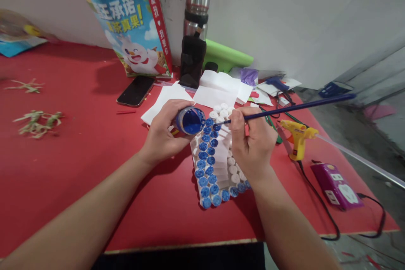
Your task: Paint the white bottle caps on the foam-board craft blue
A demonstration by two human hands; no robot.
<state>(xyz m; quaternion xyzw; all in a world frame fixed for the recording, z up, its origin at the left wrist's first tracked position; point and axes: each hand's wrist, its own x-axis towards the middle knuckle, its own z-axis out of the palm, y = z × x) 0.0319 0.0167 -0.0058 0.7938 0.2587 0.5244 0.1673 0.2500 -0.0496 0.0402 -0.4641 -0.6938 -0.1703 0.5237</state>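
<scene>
My left hand (167,128) is wrapped round a small jar of blue paint (192,121), tilted so its open mouth faces me. In my right hand (253,143) is a paintbrush (297,106) with a long dark blue handle; its tip touches or nearly touches a rolled paper piece close to the jar. Below both hands lies a panel of rolled paper pieces (210,160), set along its edges round a pale middle strip. The rolls on the left and near edges are blue, while those at the far end and right (233,169) are white. My right hand hides part of the panel.
On the red table (79,194) stand a printed bag (136,29) and a steel flask (196,12). A phone (136,90), white paper sheets (218,86) and woven straw pieces (38,122) lie about. At right are a yellow glue gun (297,137) and a purple power strip (337,185) with cables.
</scene>
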